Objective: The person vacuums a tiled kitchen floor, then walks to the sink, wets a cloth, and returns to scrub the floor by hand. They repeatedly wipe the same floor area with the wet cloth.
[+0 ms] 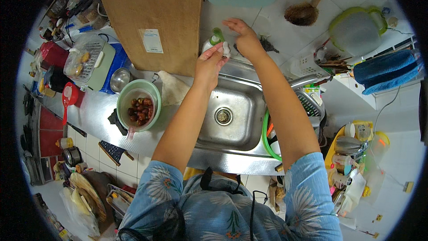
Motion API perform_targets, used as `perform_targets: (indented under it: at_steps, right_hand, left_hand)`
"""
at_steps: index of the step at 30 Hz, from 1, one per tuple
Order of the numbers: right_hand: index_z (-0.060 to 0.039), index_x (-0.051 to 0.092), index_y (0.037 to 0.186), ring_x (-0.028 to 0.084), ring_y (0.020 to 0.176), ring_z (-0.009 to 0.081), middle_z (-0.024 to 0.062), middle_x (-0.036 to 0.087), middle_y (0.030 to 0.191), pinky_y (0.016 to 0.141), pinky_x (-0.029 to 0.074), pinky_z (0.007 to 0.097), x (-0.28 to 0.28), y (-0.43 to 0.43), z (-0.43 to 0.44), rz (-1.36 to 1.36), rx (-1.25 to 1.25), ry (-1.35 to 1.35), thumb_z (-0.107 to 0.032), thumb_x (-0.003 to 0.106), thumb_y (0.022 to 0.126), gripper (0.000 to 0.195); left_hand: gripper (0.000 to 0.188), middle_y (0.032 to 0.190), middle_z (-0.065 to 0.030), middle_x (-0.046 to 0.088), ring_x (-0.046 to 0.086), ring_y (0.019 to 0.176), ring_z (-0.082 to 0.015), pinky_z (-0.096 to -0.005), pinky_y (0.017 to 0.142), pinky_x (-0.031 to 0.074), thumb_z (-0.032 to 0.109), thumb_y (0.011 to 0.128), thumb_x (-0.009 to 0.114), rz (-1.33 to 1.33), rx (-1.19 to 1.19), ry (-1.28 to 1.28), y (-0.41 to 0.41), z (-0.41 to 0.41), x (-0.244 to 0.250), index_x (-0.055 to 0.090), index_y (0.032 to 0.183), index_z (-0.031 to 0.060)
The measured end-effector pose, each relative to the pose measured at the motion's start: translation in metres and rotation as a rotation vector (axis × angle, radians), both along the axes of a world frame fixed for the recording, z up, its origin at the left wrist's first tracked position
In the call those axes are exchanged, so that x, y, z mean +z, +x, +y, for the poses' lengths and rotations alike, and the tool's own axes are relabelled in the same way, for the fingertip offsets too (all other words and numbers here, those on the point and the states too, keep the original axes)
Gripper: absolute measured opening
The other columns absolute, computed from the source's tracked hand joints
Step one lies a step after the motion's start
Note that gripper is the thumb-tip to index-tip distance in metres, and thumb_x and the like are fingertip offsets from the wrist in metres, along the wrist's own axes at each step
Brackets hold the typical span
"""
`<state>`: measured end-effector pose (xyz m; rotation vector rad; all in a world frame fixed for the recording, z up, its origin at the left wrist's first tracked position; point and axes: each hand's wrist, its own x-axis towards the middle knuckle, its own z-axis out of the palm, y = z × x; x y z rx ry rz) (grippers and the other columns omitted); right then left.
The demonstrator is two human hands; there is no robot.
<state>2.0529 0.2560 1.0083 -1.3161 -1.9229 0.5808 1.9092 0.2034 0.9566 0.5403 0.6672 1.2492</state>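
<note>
My left hand reaches past the back rim of the stainless steel sink, pinching a small white object whose kind I cannot make out. Just behind those fingers stands a white pump bottle with a green top, partly hidden. To the right, my right hand is raised with its fingers stretched out, and nothing shows in it. A dark, crumpled mesh-like thing lies behind that wrist. The sink basin below my arms holds no water, and its drain strainer is visible.
Left of the sink, a green basin holds a clear strainer with brown-red round fruits. A wooden board leans behind a beige cloth. The faucet and a green-rimmed basin are at the right.
</note>
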Motion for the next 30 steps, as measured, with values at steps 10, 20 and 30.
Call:
perform_targets:
  at_steps: [10,20,30]
  right_hand:
    - [-0.0009,0.052,0.134,0.058,0.120,0.0291,0.0169,0.058,0.129,0.104,0.044,0.0366,-0.020,-0.028,-0.194,0.246,0.150,-0.025,0.003,0.058,0.087,0.048]
    - [-0.0025,0.064,0.096,0.064,0.088,0.0296,0.0148,0.060,0.097,0.074,0.053,0.0339,-0.140,-0.145,-0.370,0.049,0.464,-0.245,0.001,0.066,0.083,0.013]
    - [-0.0005,0.062,0.094,0.063,0.077,0.0149,0.0063,0.061,0.089,0.070,0.051,0.0283,-0.140,-0.385,-0.407,0.013,0.782,-0.573,-0.006,0.069,0.088,0.011]
  left_hand:
    - [0.028,0.108,-0.0042,0.068,0.065,0.096,-0.0140,-0.0304,0.084,0.054,0.017,0.097,0.064,0.214,-0.117,0.121,-0.059,-0.129,-0.024,0.062,0.123,0.0060]
    - [0.035,0.122,-0.0100,0.061,0.063,0.110,-0.0213,-0.0343,0.095,0.055,0.018,0.094,0.068,-0.051,0.011,-0.539,-0.175,-0.388,-0.120,0.056,0.123,0.0025]
    - [0.031,0.110,-0.0064,0.066,0.065,0.098,-0.0159,-0.0315,0.090,0.055,0.023,0.095,0.067,0.078,0.423,-0.493,-0.365,-0.491,-0.115,0.060,0.119,0.0043]
